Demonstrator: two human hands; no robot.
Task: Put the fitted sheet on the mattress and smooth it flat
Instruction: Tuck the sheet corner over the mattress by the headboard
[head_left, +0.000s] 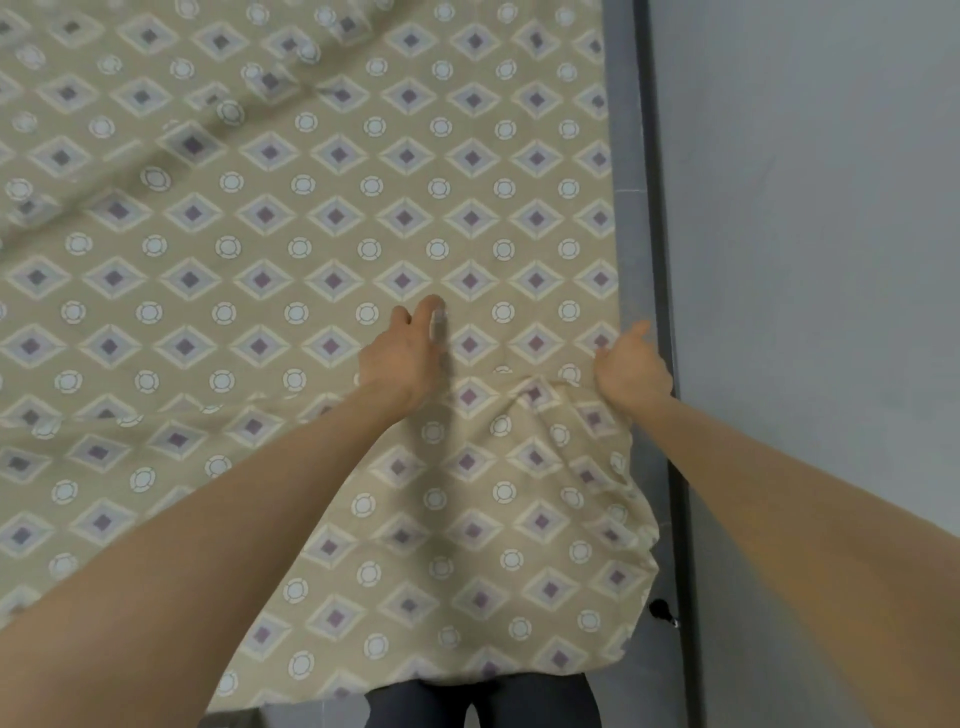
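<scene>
A beige fitted sheet (291, 218) with purple diamonds and white rings covers the mattress and fills most of the head view. My left hand (402, 353) pinches a small raised fold of the sheet near the middle. My right hand (631, 364) grips the sheet's right edge where it bunches at the mattress corner. The near part of the sheet (493, 519) hangs gathered over the bed's end toward my legs. Diagonal wrinkles run across the upper left. The mattress itself is hidden under the cloth.
A grey wall (805, 260) runs along the bed's right side, with a dark strip (652, 182) and a narrow grey floor gap next to it. A small dark object (661, 609) lies by the strip. My dark trousers (483, 701) show at the bottom.
</scene>
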